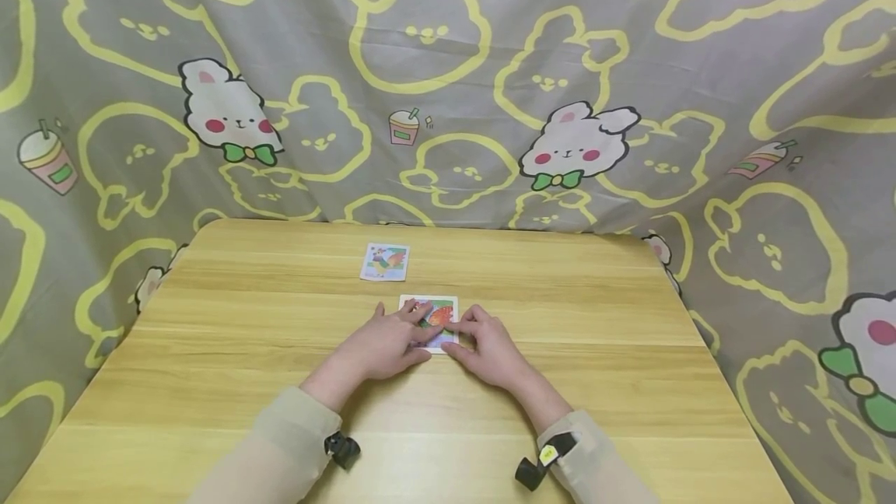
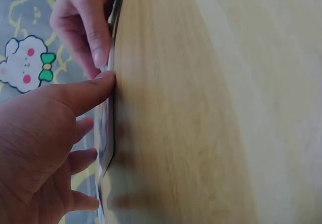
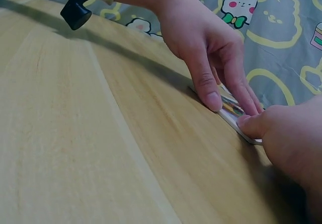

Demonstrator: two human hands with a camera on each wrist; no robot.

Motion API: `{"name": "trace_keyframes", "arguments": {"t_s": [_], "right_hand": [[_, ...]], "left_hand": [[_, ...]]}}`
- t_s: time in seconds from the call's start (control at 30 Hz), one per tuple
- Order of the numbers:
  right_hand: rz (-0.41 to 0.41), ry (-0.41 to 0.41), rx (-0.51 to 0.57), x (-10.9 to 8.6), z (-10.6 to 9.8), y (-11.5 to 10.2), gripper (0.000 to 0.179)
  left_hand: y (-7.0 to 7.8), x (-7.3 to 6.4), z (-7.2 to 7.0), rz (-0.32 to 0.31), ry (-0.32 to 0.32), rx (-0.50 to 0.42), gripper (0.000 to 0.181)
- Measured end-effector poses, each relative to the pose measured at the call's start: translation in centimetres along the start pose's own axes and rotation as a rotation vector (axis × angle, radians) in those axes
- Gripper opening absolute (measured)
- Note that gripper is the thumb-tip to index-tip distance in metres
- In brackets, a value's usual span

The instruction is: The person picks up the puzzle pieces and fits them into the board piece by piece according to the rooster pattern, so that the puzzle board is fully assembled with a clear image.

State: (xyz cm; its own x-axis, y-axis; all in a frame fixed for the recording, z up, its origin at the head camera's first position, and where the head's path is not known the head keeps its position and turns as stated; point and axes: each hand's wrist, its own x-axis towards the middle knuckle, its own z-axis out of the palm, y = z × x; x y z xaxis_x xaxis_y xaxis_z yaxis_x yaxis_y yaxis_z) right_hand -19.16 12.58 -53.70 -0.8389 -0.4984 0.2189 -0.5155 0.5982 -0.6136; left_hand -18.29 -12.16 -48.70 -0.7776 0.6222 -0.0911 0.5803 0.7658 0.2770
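Observation:
A square picture board with a white border and a red-orange bird picture lies on the table in front of me. My left hand spreads over its left part, fingers fairly straight across the picture and thumb at the near edge. At its right side, my right hand holds the near corner between bent forefinger and thumb. Seen edge-on in the left wrist view, the board has both thumbs along its near side. In the right wrist view, the hands cover most of the board.
Farther back and slightly left, a smaller picture card with a colourful bird lies flat on the wooden table. A grey curtain with rabbit drawings hangs behind the table and along both sides. Black straps sit on both wrists.

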Motion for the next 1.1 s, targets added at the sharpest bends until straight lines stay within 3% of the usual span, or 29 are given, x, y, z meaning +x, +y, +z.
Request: {"name": "trace_keyframes", "arguments": {"t_s": [0.33, 0.63, 0.93, 1.1], "right_hand": [[-0.045, -0.073, 0.083, 0.1, -0.7, 0.2, 0.035], [-0.015, -0.080, 0.102, 0.1, -0.6, 0.3, 0.032], [-0.018, -0.084, 0.078, -0.1, -1.0, 0.4, 0.033], [-0.023, -0.089, 0.071, -0.3, -1.1, 0.4, 0.034]], "left_hand": [[-0.2, 0.2, 0.4, -0.025, -0.004, -0.014, 0.048], [0.3, 0.2, 0.6, -0.033, -0.026, -0.005, 0.047], [0.2, 0.3, 0.7, -0.007, 0.016, 0.054, 0.051], [-0.1, -0.1, 0.7, -0.023, 0.044, 0.048, 0.057]]}}
